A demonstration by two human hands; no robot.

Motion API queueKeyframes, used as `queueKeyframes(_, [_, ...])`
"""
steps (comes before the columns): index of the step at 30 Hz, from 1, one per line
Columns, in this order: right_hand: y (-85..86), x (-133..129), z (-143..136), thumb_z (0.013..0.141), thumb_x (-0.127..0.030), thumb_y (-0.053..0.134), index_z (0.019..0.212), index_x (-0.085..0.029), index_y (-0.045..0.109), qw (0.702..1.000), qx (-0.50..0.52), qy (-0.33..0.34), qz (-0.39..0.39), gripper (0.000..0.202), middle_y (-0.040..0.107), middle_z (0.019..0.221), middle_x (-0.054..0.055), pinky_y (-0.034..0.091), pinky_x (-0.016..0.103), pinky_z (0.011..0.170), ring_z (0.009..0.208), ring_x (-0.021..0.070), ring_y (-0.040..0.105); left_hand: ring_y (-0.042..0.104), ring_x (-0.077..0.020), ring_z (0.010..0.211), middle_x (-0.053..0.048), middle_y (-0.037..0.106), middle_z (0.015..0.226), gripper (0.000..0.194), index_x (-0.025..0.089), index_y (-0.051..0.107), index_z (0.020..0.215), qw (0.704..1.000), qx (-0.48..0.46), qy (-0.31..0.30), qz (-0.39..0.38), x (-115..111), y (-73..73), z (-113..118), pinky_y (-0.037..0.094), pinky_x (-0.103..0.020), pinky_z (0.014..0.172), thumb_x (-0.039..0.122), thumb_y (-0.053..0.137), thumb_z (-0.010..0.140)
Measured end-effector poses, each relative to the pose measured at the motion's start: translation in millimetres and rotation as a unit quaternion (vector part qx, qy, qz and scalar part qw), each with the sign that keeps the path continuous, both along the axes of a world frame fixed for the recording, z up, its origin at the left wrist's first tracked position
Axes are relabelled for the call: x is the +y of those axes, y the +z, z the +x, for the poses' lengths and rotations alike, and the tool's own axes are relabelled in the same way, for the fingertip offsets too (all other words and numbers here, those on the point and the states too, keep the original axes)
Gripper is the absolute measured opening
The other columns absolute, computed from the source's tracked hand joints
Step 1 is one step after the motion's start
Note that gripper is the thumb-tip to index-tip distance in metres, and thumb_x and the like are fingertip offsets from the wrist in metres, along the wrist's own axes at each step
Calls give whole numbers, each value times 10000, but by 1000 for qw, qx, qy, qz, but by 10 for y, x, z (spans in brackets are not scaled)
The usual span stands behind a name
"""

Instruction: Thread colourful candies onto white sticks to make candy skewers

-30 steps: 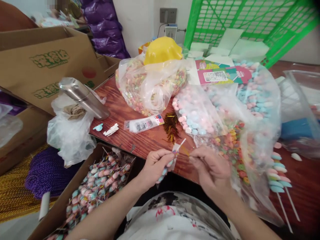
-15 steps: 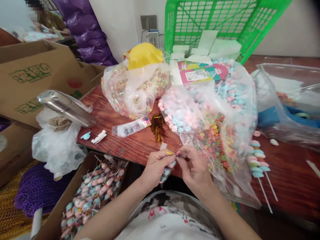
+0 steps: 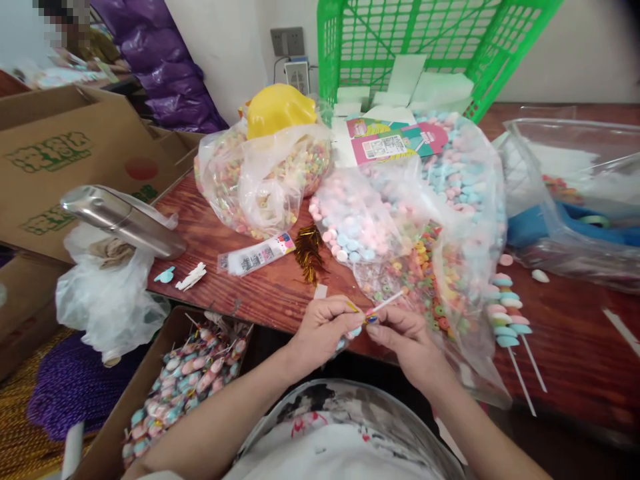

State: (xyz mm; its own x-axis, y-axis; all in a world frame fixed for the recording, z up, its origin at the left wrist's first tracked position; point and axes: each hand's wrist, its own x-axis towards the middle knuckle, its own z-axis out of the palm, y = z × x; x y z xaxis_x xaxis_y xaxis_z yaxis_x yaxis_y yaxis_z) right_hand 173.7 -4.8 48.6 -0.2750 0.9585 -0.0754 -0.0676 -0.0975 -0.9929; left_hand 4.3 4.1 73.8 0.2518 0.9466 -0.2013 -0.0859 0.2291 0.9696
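In front of my body, above the table edge, my left hand point(image 3: 327, 333) is closed on a wrapped candy skewer point(image 3: 354, 333) of pastel pieces, mostly hidden by the fingers. Its white stick point(image 3: 387, 304) points up and to the right. Gold twist tie point(image 3: 370, 319) lies around the wrapper's gathered neck. Thumb and finger of my right hand point(image 3: 407, 333) pinch at this tie beside the stick. Just beyond the hands, a pile of gold twist ties point(image 3: 309, 253) rests on the table point(image 3: 240, 293).
A carton point(image 3: 113, 407) of finished skewers stands low left. Clear bags of candy point(image 3: 360, 220) cover the middle table, with a green crate point(image 3: 415, 33) behind. Two unwrapped skewers point(image 3: 507, 317) lie right. A steel flask point(image 3: 125, 223) leans at left.
The skewer's stick has come into view, pointing up and right between my hands. Both hands have shifted slightly right in the picture, and the right hand has turned flatter.
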Motion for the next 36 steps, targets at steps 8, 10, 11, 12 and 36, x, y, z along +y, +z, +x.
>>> queueKeyframes(8, [306, -35, 216, 905, -127, 416, 767, -144, 616, 876, -202, 155, 410, 243, 582, 667, 54, 352, 302, 598, 635, 157, 479, 500, -99, 323, -35, 625, 467, 175, 104, 688, 548, 921, -71, -215, -316, 20, -31, -78, 374, -177, 291, 257, 759, 501])
queueKeyframes(10, [389, -81, 236, 897, -90, 369, 839, -119, 630, 794, -227, 166, 540, 268, 593, 682, 81, 372, 338, 614, 640, 178, 478, 513, -121, 309, -43, 649, 480, 145, 110, 695, 552, 886, -79, -286, -356, 26, -60, -92, 395, -199, 264, 230, 751, 492])
queueKeyframes(11, [417, -97, 244, 902, -84, 366, 868, -106, 636, 762, -232, 173, 579, 274, 601, 690, 88, 387, 354, 631, 643, 184, 486, 519, -127, 309, -43, 655, 484, 130, 114, 698, 556, 868, -79, -320, -370, 32, -66, -94, 403, -203, 260, 217, 751, 497])
queueKeyframes(12, [437, -106, 251, 913, -85, 370, 892, -96, 643, 736, -231, 183, 609, 275, 609, 698, 89, 403, 367, 652, 646, 185, 498, 528, -130, 314, -43, 660, 489, 117, 117, 702, 561, 852, -76, -350, -381, 39, -64, -94, 409, -202, 261, 207, 754, 507])
queueKeyframes(36, [540, -62, 249, 945, -144, 399, 935, -100, 675, 695, -222, 233, 643, 279, 731, 911, 117, 444, 369, 628, 743, 194, 630, 501, -112, 364, 2, 605, 483, 311, 166, 691, 541, 808, 16, -522, -274, 241, 269, -27, 384, -198, 291, 375, 902, 447])
